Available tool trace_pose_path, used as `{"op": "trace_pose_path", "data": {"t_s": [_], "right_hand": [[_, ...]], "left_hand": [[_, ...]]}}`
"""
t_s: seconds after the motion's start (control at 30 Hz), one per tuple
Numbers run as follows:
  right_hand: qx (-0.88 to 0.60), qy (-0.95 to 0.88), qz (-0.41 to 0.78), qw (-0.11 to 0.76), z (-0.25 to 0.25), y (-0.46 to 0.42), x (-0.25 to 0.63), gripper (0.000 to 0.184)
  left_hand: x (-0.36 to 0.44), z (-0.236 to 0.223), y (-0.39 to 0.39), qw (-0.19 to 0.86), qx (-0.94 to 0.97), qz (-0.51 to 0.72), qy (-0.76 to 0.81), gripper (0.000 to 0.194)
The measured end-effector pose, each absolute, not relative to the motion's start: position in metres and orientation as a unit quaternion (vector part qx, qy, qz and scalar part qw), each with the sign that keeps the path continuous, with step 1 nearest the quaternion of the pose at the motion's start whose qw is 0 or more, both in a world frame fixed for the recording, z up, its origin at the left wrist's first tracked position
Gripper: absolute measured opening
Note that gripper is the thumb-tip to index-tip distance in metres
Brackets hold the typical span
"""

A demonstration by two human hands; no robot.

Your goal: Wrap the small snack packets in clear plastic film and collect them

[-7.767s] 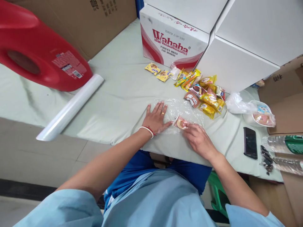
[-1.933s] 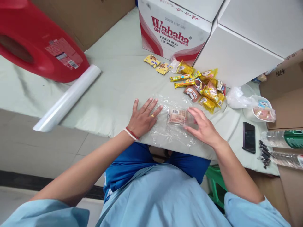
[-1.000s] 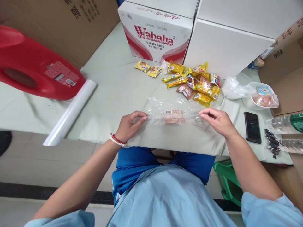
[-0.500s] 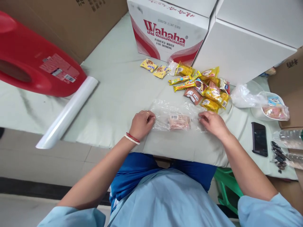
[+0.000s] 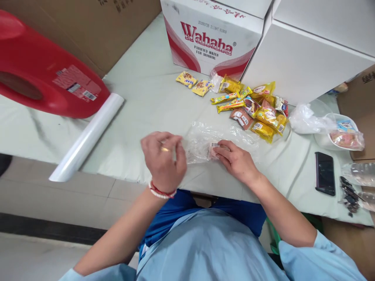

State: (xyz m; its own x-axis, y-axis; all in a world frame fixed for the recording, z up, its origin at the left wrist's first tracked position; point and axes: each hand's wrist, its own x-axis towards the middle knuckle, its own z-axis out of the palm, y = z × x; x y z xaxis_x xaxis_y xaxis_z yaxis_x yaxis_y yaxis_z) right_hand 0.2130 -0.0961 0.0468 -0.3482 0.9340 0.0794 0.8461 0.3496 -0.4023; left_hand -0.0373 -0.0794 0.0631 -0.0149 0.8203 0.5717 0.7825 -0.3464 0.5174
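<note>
A small pinkish packet with a barcode (image 5: 213, 150) lies on a sheet of clear plastic film (image 5: 198, 137) near the table's front edge. My right hand (image 5: 236, 160) is closed over the packet's right part, fingers bent around it, hiding most of it. To the left, my left hand (image 5: 164, 158) is lifted off the film and a little blurred. Its fingers are loosely bent and apart, with nothing visible in them. A ring and red and white bracelets are on it.
Behind the film lies a pile of yellow-wrapped snacks (image 5: 265, 115), with two yellow packets (image 5: 186, 79) beside it. A white film roll (image 5: 88, 136) and a red jug (image 5: 49, 74) stand left. A Wahaha carton (image 5: 211, 39) is behind. A phone (image 5: 325, 173) lies right.
My left hand has let go of the film's left edge and risen leftward. My right hand has moved left from the film's right edge onto the packet.
</note>
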Motion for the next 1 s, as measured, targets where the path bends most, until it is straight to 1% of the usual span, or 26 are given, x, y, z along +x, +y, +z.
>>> {"op": "trace_pose_path", "data": {"t_s": [0.1,0.13,0.2,0.3,0.37,0.47,0.53,0.6,0.67,0.73,0.77,0.83,0.9,0.97,1.0], "right_hand": [[-0.557,-0.802,0.152,0.155,0.047,-0.098,0.212,0.031],[-0.558,-0.799,0.161,0.157,0.047,-0.099,0.212,0.032],[-0.561,-0.789,0.186,0.168,0.047,-0.102,0.213,0.034],[-0.55,-0.775,0.231,0.21,0.047,-0.103,0.22,0.038],[-0.523,-0.772,0.277,0.23,0.051,-0.095,0.23,0.035],[-0.507,-0.759,0.343,0.224,0.061,-0.065,0.249,0.027],[-0.547,-0.746,0.313,0.215,0.064,-0.036,0.258,0.028],[-0.579,-0.76,0.227,0.191,0.059,-0.007,0.261,0.032],[-0.58,-0.787,0.157,0.138,0.05,0.016,0.256,0.043],[-0.581,-0.8,0.13,0.08,0.039,0.03,0.249,0.051],[-0.585,-0.797,0.136,0.057,0.035,0.034,0.246,0.049],[-0.594,-0.782,0.186,0.037,0.031,0.04,0.243,0.032],[-0.59,-0.764,0.255,0.048,0.034,0.042,0.245,0.017],[-0.575,-0.759,0.294,0.079,0.041,0.041,0.249,0.015],[-0.564,-0.765,0.296,0.1,0.047,0.039,0.251,0.016]], "left_hand": [[-0.009,0.07,-0.1,0.096,0.826,0.362,0.422,0.03],[0.001,0.066,-0.102,0.113,0.846,0.333,0.401,0.034],[0.021,0.053,-0.098,0.122,0.86,0.285,0.405,0.04],[0.04,0.032,-0.087,0.115,0.869,0.23,0.423,0.045],[0.044,0.025,-0.082,0.102,0.875,0.203,0.427,0.046],[0.045,0.025,-0.083,0.079,0.883,0.175,0.429,0.041],[0.045,0.028,-0.086,0.071,0.889,0.162,0.422,0.037],[0.047,0.031,-0.089,0.064,0.896,0.156,0.412,0.034],[0.049,0.033,-0.091,0.057,0.897,0.157,0.409,0.034],[0.051,0.034,-0.093,0.052,0.892,0.157,0.421,0.032],[0.051,0.034,-0.094,0.05,0.889,0.157,0.428,0.031],[0.051,0.032,-0.094,0.044,0.885,0.16,0.435,0.031],[0.05,0.03,-0.094,0.043,0.886,0.172,0.429,0.033],[0.048,0.028,-0.093,0.055,0.886,0.183,0.422,0.035],[0.047,0.027,-0.092,0.063,0.887,0.184,0.419,0.037]]}}
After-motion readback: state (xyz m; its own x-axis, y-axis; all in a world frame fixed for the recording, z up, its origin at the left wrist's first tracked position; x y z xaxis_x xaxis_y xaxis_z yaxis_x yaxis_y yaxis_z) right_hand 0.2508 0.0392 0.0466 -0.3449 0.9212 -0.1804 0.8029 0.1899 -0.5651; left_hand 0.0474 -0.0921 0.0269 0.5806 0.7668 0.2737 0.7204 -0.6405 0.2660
